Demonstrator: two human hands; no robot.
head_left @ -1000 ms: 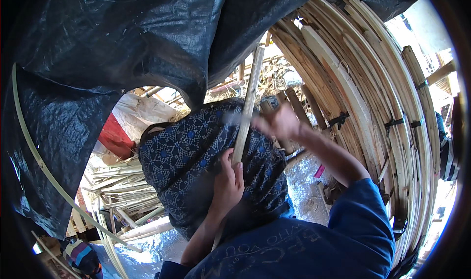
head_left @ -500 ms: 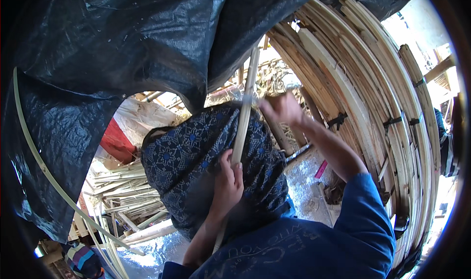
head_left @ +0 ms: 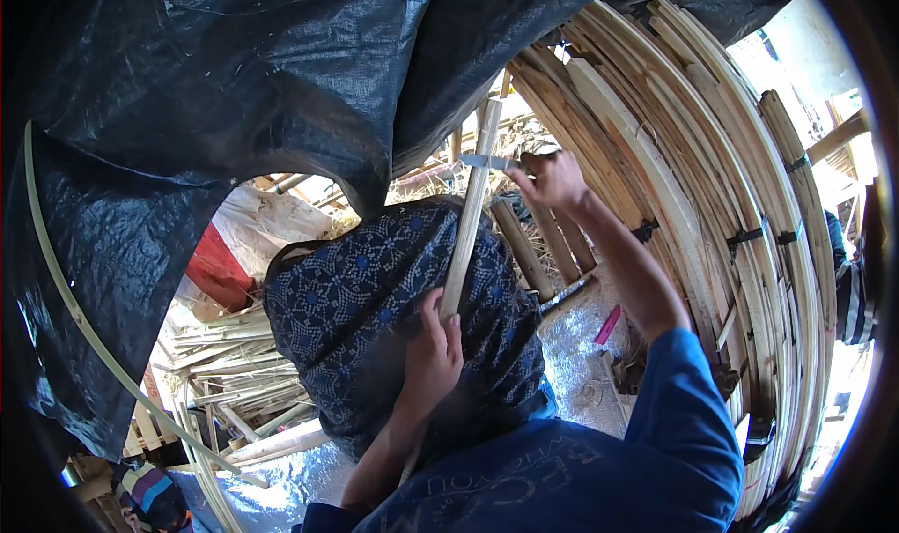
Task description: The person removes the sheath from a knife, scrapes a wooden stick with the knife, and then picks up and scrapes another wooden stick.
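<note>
A long pale bamboo strip [head_left: 467,224] slants up and away from my body, over the dark blue patterned cloth [head_left: 346,299] on my lap. Lower on the strip, my left hand [head_left: 434,353] is closed around it, thumb and fingers at its sides. My right hand [head_left: 559,181] grips a knife [head_left: 489,162] by its handle, which the fingers mostly hide. The knife's blade lies crosswise over the strip close to its far end.
Long wooden slats [head_left: 693,158], tied in bundles, stand along the right. Black plastic sheeting [head_left: 253,74] hangs at the upper left, a thin bent strip [head_left: 80,318] in front of it. Cut strips [head_left: 234,355] are piled left of the cloth. A pink object [head_left: 608,325] lies at right.
My right hand and the knife have moved up along the strip toward its far end. The left hand keeps its hold in nearly the same place.
</note>
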